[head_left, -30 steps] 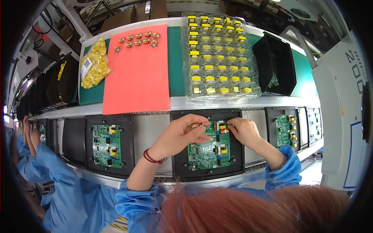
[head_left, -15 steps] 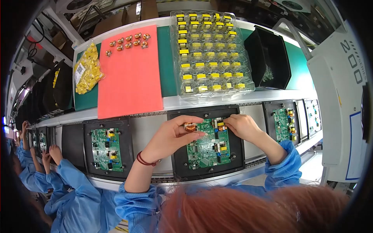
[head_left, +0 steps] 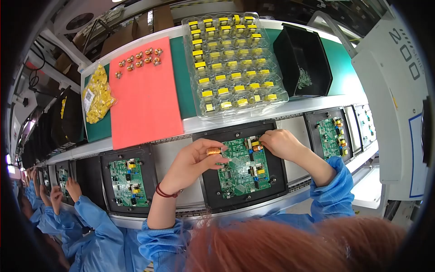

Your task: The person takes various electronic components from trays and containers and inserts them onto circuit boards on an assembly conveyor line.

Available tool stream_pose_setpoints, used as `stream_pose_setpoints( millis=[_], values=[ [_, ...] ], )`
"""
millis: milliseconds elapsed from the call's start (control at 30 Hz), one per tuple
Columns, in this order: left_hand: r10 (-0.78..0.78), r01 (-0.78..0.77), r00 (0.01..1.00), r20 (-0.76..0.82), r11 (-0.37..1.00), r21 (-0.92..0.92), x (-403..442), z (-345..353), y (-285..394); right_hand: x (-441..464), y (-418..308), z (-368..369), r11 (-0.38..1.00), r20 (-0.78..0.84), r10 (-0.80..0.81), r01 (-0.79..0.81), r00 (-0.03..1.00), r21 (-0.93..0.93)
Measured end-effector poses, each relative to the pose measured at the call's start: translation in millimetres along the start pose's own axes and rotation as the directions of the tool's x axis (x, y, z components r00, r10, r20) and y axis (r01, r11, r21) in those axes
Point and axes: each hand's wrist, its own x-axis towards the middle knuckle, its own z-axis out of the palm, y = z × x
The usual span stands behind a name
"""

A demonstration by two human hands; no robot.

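Observation:
My left hand (head_left: 186, 164) pinches a copper-wound coil (head_left: 214, 151) between thumb and fingers, held over the left edge of the green circuit board (head_left: 238, 167). The board lies in a black carrier frame (head_left: 210, 181) in front of me. My right hand (head_left: 282, 144) is at the board's upper right corner, its fingertips closed at a second copper coil (head_left: 257, 148) seated there. Beside that coil stands a yellow-topped component (head_left: 255, 143). My right fingers partly hide the contact with the coil.
A red foam sheet (head_left: 147, 99) bears several coils. Near it are a clear tray of yellow-topped transformers (head_left: 226, 104), a bag of yellow parts (head_left: 97, 97) and a black bin (head_left: 308, 63). More boards (head_left: 127, 181) sit along the line. Co-workers' hands (head_left: 72, 188) are at far left.
My left hand has drawn slightly left and down with its coil, which has turned to show its side. My right hand stays at the upper right corner. The view has shifted a little.

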Motion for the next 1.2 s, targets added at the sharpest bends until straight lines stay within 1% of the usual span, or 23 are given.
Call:
stream_pose_setpoints(
  millis=[67, 100, 167, 300, 367, 400, 433, 467, 500, 567, 600, 633, 667, 700, 767, 800, 833, 900, 933, 1000, 1033, 1100, 1200],
  values=[
    [-0.004, 0.005, 1.000, -0.013, 1.000, 0.019, 0, -1, 1, 1, 1, 4, 0.996, 0.014, -0.045, 0.046, 0.999, -0.081],
    [-0.008, 0.008, 1.000, -0.026, 0.999, 0.035, -1, 1, 4, -1, 0, 1, 0.996, 0.011, -0.038, 0.038, 0.999, -0.076],
    [-0.003, 0.005, 0.999, -0.035, 0.998, 0.060, -2, 1, 4, 0, -3, 0, 0.980, 0.047, -0.082, 0.089, 0.996, -0.180],
    [-0.002, 0.009, 0.998, -0.064, 0.995, 0.101, -5, 3, 6, 1, 2, 0, 0.988, 0.037, -0.052, 0.057, 0.998, -0.142],
    [-0.018, 0.025, 0.998, -0.061, 0.993, 0.118, -4, 3, 7, 0, 7, -1, 0.998, 0.089, 0.064, -0.065, 0.994, 0.014],
    [-0.049, 0.060, 0.996, -0.072, 0.985, 0.164, -4, 4, 7, -4, 9, 1, 0.997, 0.076, 0.073, -0.075, 0.994, 0.021],
    [-0.075, 0.091, 0.994, -0.083, 0.974, 0.209, -4, 4, 6, -7, 11, 5, 0.992, 0.017, 0.088, -0.089, 0.996, 0.085],
    [-0.102, 0.123, 0.988, -0.112, 0.971, 0.203, -4, 2, 0, -11, 13, 8, 0.983, -0.037, 0.105, -0.098, 0.994, 0.152],
    [-0.106, 0.128, 0.989, -0.107, 0.968, 0.216, -2, 2, -1, -15, 11, 8, 0.982, -0.047, 0.113, -0.104, 0.993, 0.161],
    [0.080, -0.047, 0.992, -0.096, 0.950, 0.309, -1, 5, -1, -23, 1, 4, 0.968, -0.084, 0.189, -0.171, 0.978, 0.186],
    [0.070, -0.036, 0.993, -0.092, 0.945, 0.326, 0, 6, -5, -26, -2, 4, 0.963, -0.094, 0.196, -0.174, 0.976, 0.204],
    [0.143, -0.084, 0.987, -0.076, 0.854, 0.514, 3, 7, -12, -30, -3, 4, 0.946, -0.232, 0.211, -0.139, 0.950, 0.293],
    [0.218, -0.135, 0.975, -0.037, 0.721, 0.680, 5, 7, -20, -32, -5, 6, 0.926, -0.369, 0.235, -0.091, 0.899, 0.367],
    [0.206, -0.131, 0.978, -0.027, 0.710, 0.692, 8, 12, -25, -35, -7, 2, 0.919, -0.378, 0.250, -0.095, 0.892, 0.383],
    [0.129, -0.079, 0.991, -0.030, 0.753, 0.654, 14, 31, -36, -40, -5, -8, 0.698, -0.220, 0.490, -0.229, 0.843, 0.678],
    [0.160, -0.126, 0.987, 0.017, 0.706, 0.697, 19, 47, -37, -43, 3, -5, 0.632, -0.181, 0.503, -0.217, 0.845, 0.744],
    [0.144, -0.116, 0.989, 0.019, 0.701, 0.704, 22, 59, -41, -44, 9, 3, 0.618, -0.176, 0.511, -0.217, 0.841, 0.755],
    [0.094, -0.095, 0.995, 0.045, 0.646, 0.757, 27, 82, -48, -47, 20, 15, 0.269, 0.028, 0.384, -0.141, 0.923, 0.953],
    [0.077, -0.087, 0.996, 0.049, 0.638, 0.765, 30, 93, -52, -48, 24, 18, 0.251, 0.028, 0.390, -0.135, 0.920, 0.959],
    [0.186, -0.219, 0.974, 0.131, 0.611, 0.761, 35, 111, -60, -51, 26, 24, 0.088, -0.033, 0.301, 0.006, 0.953, 0.996],
    [0.167, -0.214, 0.976, 0.141, 0.607, 0.765, 37, 115, -64, -51, 26, 25, 0.071, -0.032, 0.313, 0.010, 0.949, 0.997],
    [0.190, -0.259, 0.964, 0.187, 0.499, 0.827, 39, 121, -74, -53, 24, 17, -0.017, 0.018, 0.418, -0.012, 0.908, 1.000],
    [0.195, -0.264, 0.961, 0.194, 0.460, 0.848, 44, 128, -83, -58, 28, 17, -0.089, 0.031, 0.405, 0.005, 0.914, 0.996]
  ],
)
